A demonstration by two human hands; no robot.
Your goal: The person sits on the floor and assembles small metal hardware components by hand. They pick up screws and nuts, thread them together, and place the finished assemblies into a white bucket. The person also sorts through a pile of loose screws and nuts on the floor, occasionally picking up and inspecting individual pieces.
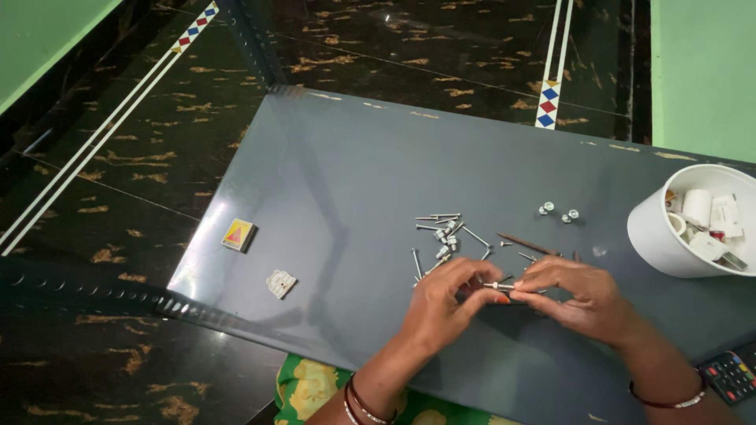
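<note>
My left hand (441, 303) and right hand (579, 295) meet near the front edge of the grey metal table (339, 173), fingertips pinched shut around a small screw (498, 285) held between them, with a dark little part under my fingers that I cannot make out. To do this well, I judge I should keep the screw level and my wrists low on the tabletop, so it does not slip off into the loose hardware.

Just beyond my fingers lies a scatter of screws and nuts (445, 232), near enough to get knocked about, and a thin brown rod (526, 243) lies close to my right hand. A little farther sit three small nuts (557, 212). At the right edge a white bucket (657, 236) leans on its side, holding white plastic fittings. A remote control (728, 374) sits near my right wrist. Off to the left, well apart, are a matchbox (238, 234) and a small white piece (281, 283).
</note>
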